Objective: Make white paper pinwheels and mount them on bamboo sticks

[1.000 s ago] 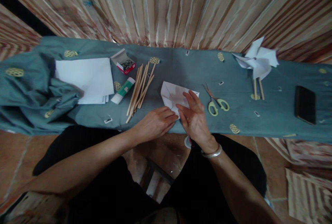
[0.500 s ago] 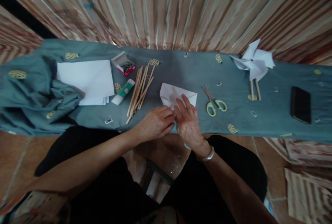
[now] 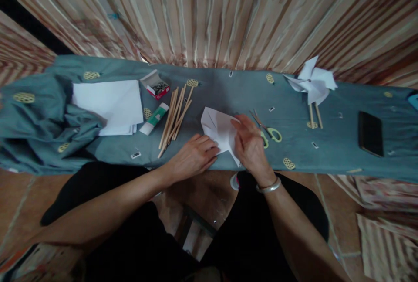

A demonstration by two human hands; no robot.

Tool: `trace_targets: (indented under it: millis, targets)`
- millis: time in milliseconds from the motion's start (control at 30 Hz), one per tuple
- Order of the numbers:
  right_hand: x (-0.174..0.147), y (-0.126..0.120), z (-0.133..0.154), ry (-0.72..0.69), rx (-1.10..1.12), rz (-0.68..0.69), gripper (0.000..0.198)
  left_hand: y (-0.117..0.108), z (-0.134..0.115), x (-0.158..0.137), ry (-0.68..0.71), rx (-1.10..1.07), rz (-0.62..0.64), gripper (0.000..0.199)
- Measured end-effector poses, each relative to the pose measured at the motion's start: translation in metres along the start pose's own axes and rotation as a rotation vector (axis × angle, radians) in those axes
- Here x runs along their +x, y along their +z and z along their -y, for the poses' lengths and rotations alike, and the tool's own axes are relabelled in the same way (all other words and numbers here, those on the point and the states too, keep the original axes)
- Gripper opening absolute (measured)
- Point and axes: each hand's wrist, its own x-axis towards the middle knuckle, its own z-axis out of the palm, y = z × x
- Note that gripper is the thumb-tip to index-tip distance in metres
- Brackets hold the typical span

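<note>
A creased, partly folded sheet of white paper lies on the cloth in front of me. My left hand is closed at its near left edge, fingertips pressed together on the paper. My right hand has curled fingers around the right side, where a corner flap stands raised and points toward me. Part of that side is hidden behind the fingers. Just beyond my right hand lie scissors with green handles, one loop partly covered by the hand.
Left of the paper are several wooden sticks, a glue stick, an open small box of metal pieces, and stacked white paper. On the right are a paper pinwheel with two sticks and a black phone.
My right hand has moved right, away from my left hand, and now holds the paper's right side. A flap there has lifted and spread open. My left hand stays at the near edge.
</note>
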Motion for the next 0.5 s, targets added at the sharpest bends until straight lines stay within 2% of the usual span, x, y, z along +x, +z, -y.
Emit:
trace_targets:
  millis: [133,267,500]
  targets:
    - [0.019,-0.001,-0.013,0.047,-0.031,0.027,0.041,-0.003,0.004,-0.002,-0.001,-0.006,-0.003,0.020]
    - [0.024,-0.004,-0.016,0.090,-0.018,0.022,0.042,-0.009,0.014,-0.002,-0.032,0.008,-0.007,0.019]
    - [0.018,-0.013,-0.024,0.331,0.111,0.007,0.043,-0.014,0.034,-0.002,-0.083,0.048,-0.067,0.022]
